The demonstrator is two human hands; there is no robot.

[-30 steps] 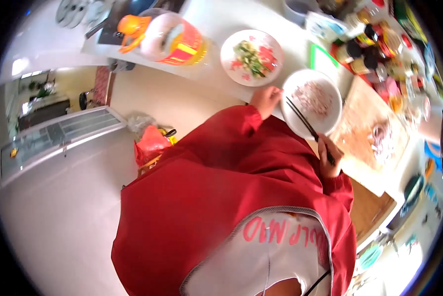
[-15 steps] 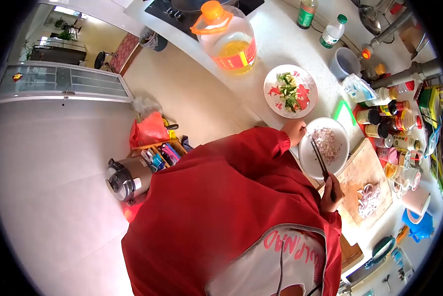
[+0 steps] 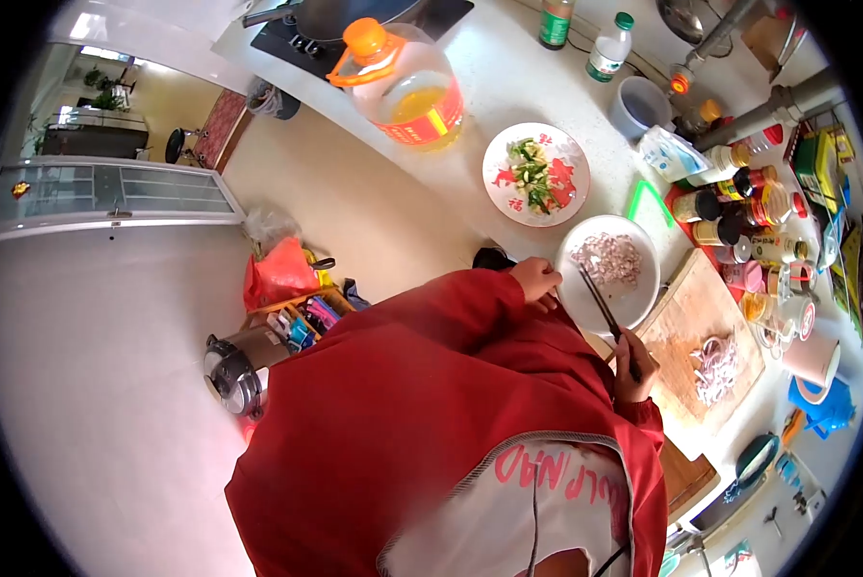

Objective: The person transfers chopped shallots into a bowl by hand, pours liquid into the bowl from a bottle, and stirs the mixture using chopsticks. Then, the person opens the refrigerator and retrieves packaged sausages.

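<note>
A white bowl point(image 3: 647, 297) with finely chopped pale pink pieces point(image 3: 609, 261) stands on the counter in front of me. My left hand point(image 3: 536, 281) is closed with curled fingers at the bowl's near rim; some fingertips are hidden. My right hand point(image 3: 635, 366) grips a pair of dark chopsticks point(image 3: 600, 302), their tips inside the bowl beside the chopped pieces. To the right lies a wooden cutting board point(image 3: 686, 313) bearing sliced purple-white onion point(image 3: 715, 368). A white plate point(image 3: 495, 195) with cut green pieces point(image 3: 539, 177) and a red pattern sits left of the bowl.
A large oil jug point(image 3: 414, 101) with an orange cap stands near the stove point(image 3: 287, 37) and pan. Along the wall are many seasoning jars point(image 3: 730, 231), a grey tub point(image 3: 640, 108) and a bottle point(image 3: 609, 48). A blue jug point(image 3: 822, 406) stands further right.
The view has shifted a little. My left hand has slid along the bowl's rim toward my body. The chopstick tips have moved within the bowl, and the chopped pieces look more gathered.
</note>
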